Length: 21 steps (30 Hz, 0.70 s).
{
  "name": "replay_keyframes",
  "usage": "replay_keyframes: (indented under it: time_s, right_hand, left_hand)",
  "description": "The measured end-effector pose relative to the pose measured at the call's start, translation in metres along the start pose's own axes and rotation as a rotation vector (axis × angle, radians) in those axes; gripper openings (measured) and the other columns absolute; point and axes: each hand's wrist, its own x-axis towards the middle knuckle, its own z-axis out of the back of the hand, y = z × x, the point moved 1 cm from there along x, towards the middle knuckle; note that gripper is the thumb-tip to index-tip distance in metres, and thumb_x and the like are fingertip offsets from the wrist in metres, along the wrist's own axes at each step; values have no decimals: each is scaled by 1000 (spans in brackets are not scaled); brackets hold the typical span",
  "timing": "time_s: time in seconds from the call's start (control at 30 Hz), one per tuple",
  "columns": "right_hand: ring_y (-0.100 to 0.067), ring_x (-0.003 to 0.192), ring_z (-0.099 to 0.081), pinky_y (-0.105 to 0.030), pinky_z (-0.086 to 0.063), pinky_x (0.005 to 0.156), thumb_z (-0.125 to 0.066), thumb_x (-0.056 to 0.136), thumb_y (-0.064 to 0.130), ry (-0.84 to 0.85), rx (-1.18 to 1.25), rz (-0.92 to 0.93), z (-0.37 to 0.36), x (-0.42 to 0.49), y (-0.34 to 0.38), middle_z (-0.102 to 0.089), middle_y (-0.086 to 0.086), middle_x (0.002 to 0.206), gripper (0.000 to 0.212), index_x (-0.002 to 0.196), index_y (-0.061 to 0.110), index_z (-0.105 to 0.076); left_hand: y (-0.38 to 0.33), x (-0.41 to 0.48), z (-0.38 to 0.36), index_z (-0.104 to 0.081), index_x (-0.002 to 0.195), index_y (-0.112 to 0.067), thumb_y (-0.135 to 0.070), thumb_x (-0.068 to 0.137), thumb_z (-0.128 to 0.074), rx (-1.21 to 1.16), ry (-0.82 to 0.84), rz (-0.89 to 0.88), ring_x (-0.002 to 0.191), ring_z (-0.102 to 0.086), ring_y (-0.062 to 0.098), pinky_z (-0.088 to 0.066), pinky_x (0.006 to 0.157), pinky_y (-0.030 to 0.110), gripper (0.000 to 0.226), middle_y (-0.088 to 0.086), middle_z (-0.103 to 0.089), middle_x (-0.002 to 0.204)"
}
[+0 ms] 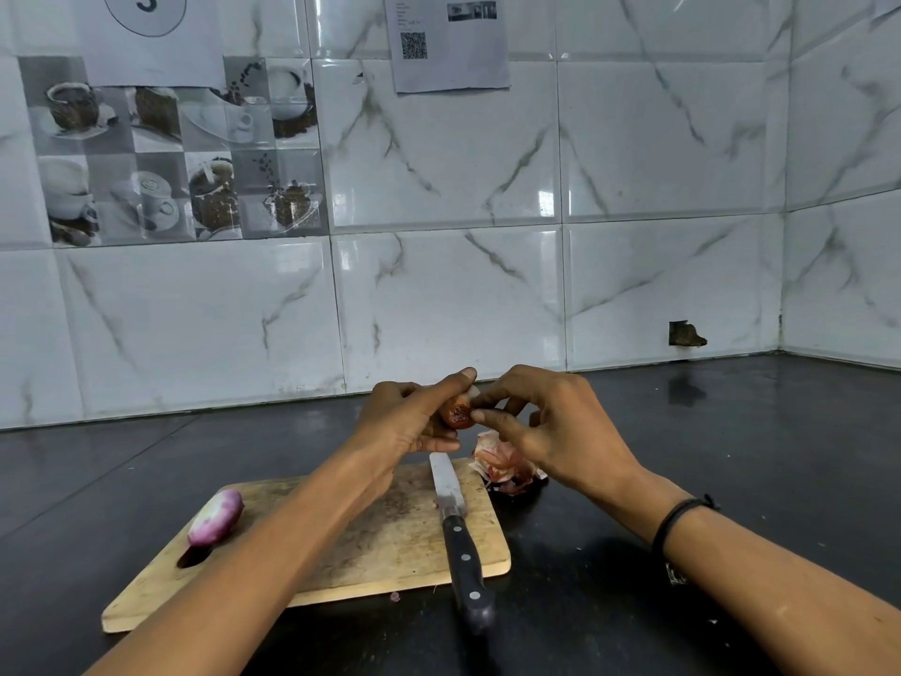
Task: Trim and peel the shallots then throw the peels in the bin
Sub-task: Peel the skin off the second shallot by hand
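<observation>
fingers (492, 418) both hands pinch shallot (457, 415); cut end faces camera

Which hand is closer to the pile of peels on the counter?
The right hand. It hovers just above the pile of peels, off the board's far right corner. The left hand is farther left, over the cutting board, holding the shallot.

A sheet of white paper with a QR code (451, 41) hangs at twelve o'clock on the marble-veined white tiled wall (634, 187). At ten o'clock sits a grey coffee-cup picture tile panel (180, 153); a broken hole (686, 334) shows at three o'clock.
</observation>
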Motion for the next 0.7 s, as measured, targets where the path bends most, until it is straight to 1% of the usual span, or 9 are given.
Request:
replay_keyframes:
  time_s: [0.1,0.2,0.27,0.33,0.4,0.47,0.57,0.63,0.7]
  right_hand:
    - [-1,91,-64,-5,-43,72,-74,91,21,-8,37,-31,0,1,0,-72,14,93,9,99,23,-77]
    - [0,84,-67,-9,-48,72,-70,95,22,-8,81,-68,1,0,0,-72,14,94,7,100,22,-75]
    - [-2,79,-69,-14,-52,75,-67,97,22,-3,99,-90,2,0,1,-72,13,93,7,101,21,-73]
    - [-2,78,-69,-15,-52,79,-66,98,22,-3,111,-101,2,-1,3,-71,11,89,7,100,19,-71]
    - [-1,79,-69,-11,-50,76,-65,99,22,-8,129,-118,3,-2,4,-70,11,85,7,100,18,-70]
    - [2,77,-68,-8,-48,70,-64,99,24,-9,171,-158,4,-3,6,-71,10,83,7,99,19,-69]
    - [6,63,-65,-11,-46,61,-63,99,28,-3,246,-223,5,-3,7,-74,5,82,8,99,22,-68]
    - [7,61,-63,-13,-45,62,-62,99,30,-1,281,-257,4,-4,7,-75,4,80,9,98,24,-67]
    - [5,61,-63,-18,-45,66,-61,100,30,-1,310,-288,3,-4,6,-76,3,79,9,97,23,-67]
  left_hand:
    - [0,0,0,-81,86,-10,-48,76,-82,-9,2,9,72,-74,23,-62,70,32,39,16,-77,82]
    - [0,-1,0,-79,94,-5,-48,76,-81,-30,25,25,81,-76,28,-63,74,34,47,17,-77,86]
    - [0,-1,0,-78,97,-4,-48,77,-81,-45,35,32,84,-76,29,-63,76,35,49,17,-77,87]
    - [-1,-1,-1,-77,97,-3,-47,76,-81,-58,39,38,84,-77,28,-63,77,35,49,17,-77,88]
    - [-1,0,-2,-77,97,-2,-47,76,-82,-69,42,34,85,-77,28,-62,78,34,49,17,-77,89]
    - [-1,-1,-2,-77,97,-1,-46,77,-81,-83,47,25,87,-76,28,-62,80,34,49,17,-77,91]
    - [-1,-1,-3,-77,98,0,-45,77,-81,-89,52,19,89,-76,27,-62,83,36,50,17,-77,91]
    - [-1,0,-3,-77,98,0,-45,76,-82,-93,48,21,90,-76,27,-62,83,35,51,17,-77,91]
    - [-1,0,-4,-77,97,0,-44,76,-83,-98,44,24,90,-76,27,-62,82,34,50,16,-77,91]
